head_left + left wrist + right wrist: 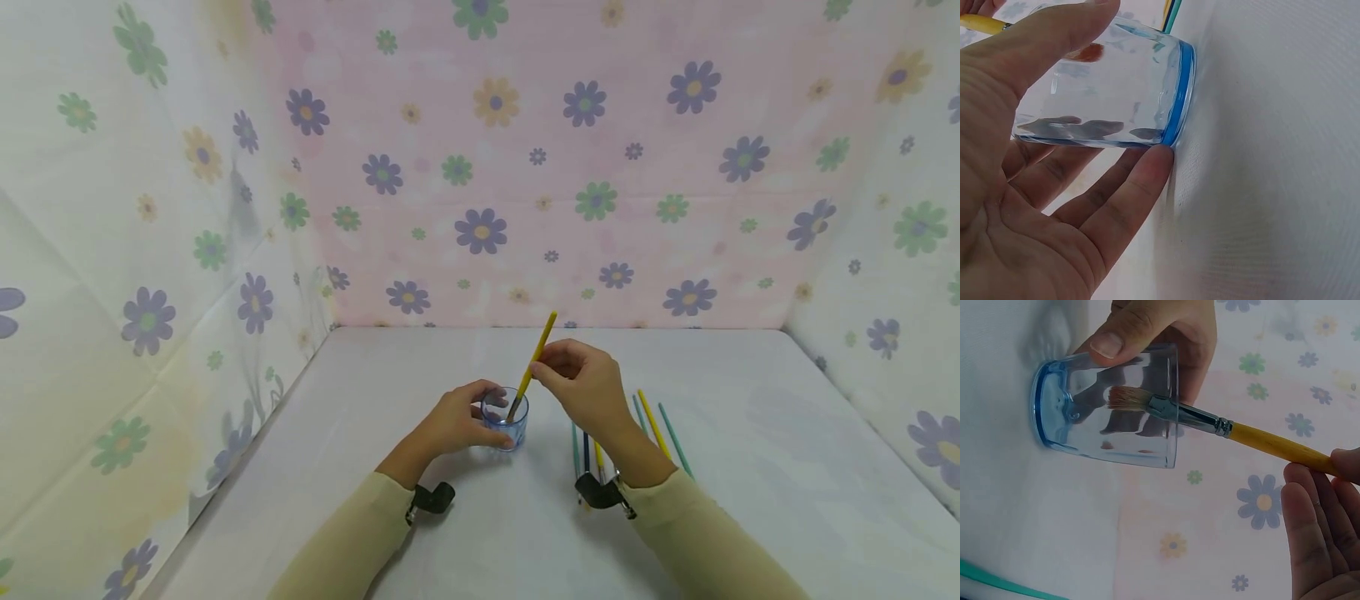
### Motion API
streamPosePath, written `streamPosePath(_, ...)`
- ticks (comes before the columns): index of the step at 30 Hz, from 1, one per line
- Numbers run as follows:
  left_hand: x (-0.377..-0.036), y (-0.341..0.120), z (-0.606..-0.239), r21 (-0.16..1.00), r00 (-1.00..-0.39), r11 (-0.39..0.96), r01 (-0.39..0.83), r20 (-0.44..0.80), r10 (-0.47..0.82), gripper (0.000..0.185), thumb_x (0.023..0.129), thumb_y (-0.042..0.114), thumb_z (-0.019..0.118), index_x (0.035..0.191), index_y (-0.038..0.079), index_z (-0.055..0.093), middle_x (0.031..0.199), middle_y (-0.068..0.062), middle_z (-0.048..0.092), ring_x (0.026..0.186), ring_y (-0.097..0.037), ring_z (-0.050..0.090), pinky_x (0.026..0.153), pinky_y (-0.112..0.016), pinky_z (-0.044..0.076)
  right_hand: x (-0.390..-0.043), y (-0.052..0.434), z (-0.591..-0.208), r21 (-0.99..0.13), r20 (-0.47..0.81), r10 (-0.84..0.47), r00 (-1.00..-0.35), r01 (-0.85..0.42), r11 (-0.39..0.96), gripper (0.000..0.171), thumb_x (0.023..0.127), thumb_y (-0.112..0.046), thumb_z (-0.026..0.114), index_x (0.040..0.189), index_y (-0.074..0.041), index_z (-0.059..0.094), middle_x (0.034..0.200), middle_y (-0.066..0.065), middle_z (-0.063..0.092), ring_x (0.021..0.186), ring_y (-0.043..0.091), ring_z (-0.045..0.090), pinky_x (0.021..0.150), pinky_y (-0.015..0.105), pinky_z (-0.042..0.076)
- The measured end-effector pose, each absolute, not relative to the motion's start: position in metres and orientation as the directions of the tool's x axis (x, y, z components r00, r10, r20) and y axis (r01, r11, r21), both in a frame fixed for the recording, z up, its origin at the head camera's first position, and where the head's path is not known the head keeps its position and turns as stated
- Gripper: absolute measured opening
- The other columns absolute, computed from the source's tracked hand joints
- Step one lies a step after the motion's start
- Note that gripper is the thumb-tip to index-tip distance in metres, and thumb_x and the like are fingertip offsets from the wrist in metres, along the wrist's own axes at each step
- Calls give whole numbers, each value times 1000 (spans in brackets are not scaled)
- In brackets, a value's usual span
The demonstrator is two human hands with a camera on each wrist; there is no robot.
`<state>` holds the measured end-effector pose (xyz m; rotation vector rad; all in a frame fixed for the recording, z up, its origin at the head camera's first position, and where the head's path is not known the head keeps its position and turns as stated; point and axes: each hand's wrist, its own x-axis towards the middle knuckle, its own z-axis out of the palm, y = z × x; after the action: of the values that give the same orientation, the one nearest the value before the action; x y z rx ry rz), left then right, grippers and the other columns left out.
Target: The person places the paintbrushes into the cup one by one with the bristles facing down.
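Observation:
A clear glass with a blue base stands on the white table. My left hand grips it, thumb on one side and fingers on the other. My right hand pinches a yellow-handled paintbrush. The brush leans to the right, and its bristles are inside the glass, above the bottom.
Several more brushes, teal, yellow and dark, lie on the table to the right of the glass, partly under my right forearm. Flowered cloth walls close in the back and both sides.

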<state>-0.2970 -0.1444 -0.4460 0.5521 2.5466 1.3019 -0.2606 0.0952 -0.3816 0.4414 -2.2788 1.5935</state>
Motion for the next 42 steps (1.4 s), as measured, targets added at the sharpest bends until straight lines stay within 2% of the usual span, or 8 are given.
streamPosePath(14, -296, -144, -445, 808, -908, 549, 214, -43, 417, 84, 72, 43, 95, 142, 22, 55, 133, 7, 68, 117, -23, 68, 102, -46, 55, -261, 87, -390, -843, 383, -95, -919, -390, 370, 13, 95, -29, 78, 104, -20, 74, 95, -5, 76, 84, 13, 73, 75, 29, 61)
streamPosePath(25, -297, -144, -448, 806, -907, 549, 218, -40, 419, 81, 72, 42, 95, 141, 24, 56, 132, 8, 68, 115, -22, 68, 102, -46, 56, -269, 89, -402, -931, 226, -87, -970, -242, 275, 17, 94, -26, 78, 105, -14, 74, 100, 2, 78, 88, 21, 76, 76, 31, 63)
streamPosePath(33, -297, -144, -447, 805, -902, 547, 228, -38, 431, 82, 72, 40, 96, 142, 23, 56, 132, 8, 68, 115, -23, 68, 103, -46, 55, -276, 91, -408, -960, 166, -62, -984, -175, 217, 18, 94, -22, 78, 106, -10, 73, 101, 7, 78, 90, 21, 77, 76, 30, 63)
streamPosePath(42, -298, -143, -447, 787, -903, 566, 245, -28, 429, 82, 72, 40, 96, 141, 22, 56, 132, 6, 67, 115, -23, 69, 102, -45, 56, -280, 93, -409, -970, 117, -52, -992, -126, 208, 27, 95, -20, 77, 116, -4, 73, 105, 10, 77, 94, 22, 77, 78, 32, 63)
